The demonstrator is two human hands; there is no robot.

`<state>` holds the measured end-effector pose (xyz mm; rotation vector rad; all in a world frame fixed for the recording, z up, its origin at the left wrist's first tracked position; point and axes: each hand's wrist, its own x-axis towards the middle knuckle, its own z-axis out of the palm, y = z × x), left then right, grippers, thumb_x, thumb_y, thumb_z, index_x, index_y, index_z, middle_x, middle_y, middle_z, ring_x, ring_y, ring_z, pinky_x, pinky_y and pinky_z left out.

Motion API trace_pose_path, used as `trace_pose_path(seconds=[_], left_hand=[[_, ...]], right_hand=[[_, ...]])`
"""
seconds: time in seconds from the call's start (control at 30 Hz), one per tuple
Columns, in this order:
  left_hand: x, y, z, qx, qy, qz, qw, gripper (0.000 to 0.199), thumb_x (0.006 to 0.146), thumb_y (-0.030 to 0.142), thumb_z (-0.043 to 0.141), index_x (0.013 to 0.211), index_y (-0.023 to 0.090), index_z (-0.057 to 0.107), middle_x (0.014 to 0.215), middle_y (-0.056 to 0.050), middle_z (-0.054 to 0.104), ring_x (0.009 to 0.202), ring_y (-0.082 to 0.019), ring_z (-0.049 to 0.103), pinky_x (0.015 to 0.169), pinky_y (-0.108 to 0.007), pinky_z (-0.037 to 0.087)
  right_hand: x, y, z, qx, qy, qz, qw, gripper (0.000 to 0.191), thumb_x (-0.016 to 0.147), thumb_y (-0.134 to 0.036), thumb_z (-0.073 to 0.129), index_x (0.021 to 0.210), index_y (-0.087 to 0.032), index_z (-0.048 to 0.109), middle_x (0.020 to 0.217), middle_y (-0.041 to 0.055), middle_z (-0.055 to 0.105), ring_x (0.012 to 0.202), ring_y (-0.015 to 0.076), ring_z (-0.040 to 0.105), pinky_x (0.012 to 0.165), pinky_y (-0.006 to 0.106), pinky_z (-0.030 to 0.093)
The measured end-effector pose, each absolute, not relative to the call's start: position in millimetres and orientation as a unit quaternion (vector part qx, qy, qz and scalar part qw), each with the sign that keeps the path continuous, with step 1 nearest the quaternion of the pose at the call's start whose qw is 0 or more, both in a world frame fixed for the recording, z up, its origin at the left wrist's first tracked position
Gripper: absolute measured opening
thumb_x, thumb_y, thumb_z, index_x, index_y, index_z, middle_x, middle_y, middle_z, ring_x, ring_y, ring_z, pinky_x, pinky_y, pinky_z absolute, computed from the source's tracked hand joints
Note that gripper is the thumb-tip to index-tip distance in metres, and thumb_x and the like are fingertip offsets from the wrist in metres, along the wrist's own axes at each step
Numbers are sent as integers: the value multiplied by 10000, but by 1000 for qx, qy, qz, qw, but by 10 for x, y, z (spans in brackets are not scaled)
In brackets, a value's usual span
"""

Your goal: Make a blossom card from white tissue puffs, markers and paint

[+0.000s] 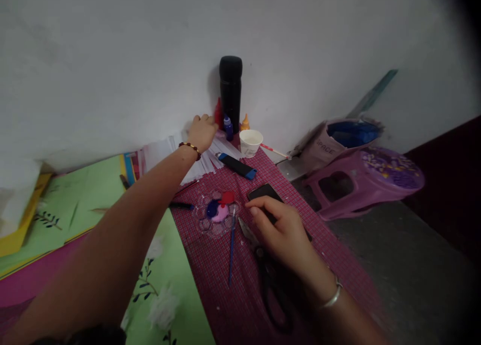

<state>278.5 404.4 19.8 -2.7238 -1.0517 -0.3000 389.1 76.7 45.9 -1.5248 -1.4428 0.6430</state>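
Note:
My left hand [203,132] stretches to the back of the table with its fingers bent down. Its fingertips are hidden beside a red squeeze bottle [218,112], and white paper strips [199,164] lie underneath. A dark blue bottle [228,128] stands just to the right. My right hand [287,235] hovers loosely curled above a phone [266,191] and black-handled scissors [268,275], thumb close to forefinger, nothing visible between them. Left of it, a clear flower-shaped palette [205,227] holds red, blue and pink paint. A blue paintbrush [231,255] rests with its tip on the palette.
A black flask [230,89], an orange bottle [245,122] and a white cup [251,140] stand by the wall. A utility knife [236,165] lies in front. Green sheets with white flowers [180,270] cover the left. A pink stool [338,197] and a bag [323,144] are beyond the right edge.

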Motion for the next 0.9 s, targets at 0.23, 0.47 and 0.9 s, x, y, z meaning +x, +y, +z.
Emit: trace_pose_path(seconds=[0.23, 0.47, 0.9], left_hand=[[2751, 4022, 293, -890, -428, -134, 82, 352, 886, 193, 394, 1057, 120, 693, 1073, -192, 667, 1071, -322, 559, 881, -432, 409], [2396, 3623, 577, -875, -465, -132, 16, 561, 1011, 440, 214, 912, 140, 678, 877, -152, 684, 877, -254, 621, 771, -354, 412], [1543, 2389, 579, -920, -378, -11, -109, 499, 968, 484, 289, 620, 214, 525, 616, -48, 587, 558, -167, 496, 588, -318, 320]], right_hand=[[3870, 774, 446, -622, -581, 262, 454, 170, 923, -214, 519, 914, -215, 688, 830, 2, 723, 747, 137, 656, 684, 253, 479], [3940, 775, 398, -651, -539, 246, 474, 208, 915, -279, 521, 978, -206, 705, 768, 11, 691, 676, 146, 613, 631, 265, 446], [4075, 894, 289, -643, -543, 219, 494, 243, 872, -305, 507, 932, -163, 695, 691, 10, 648, 626, 147, 572, 626, 273, 422]])
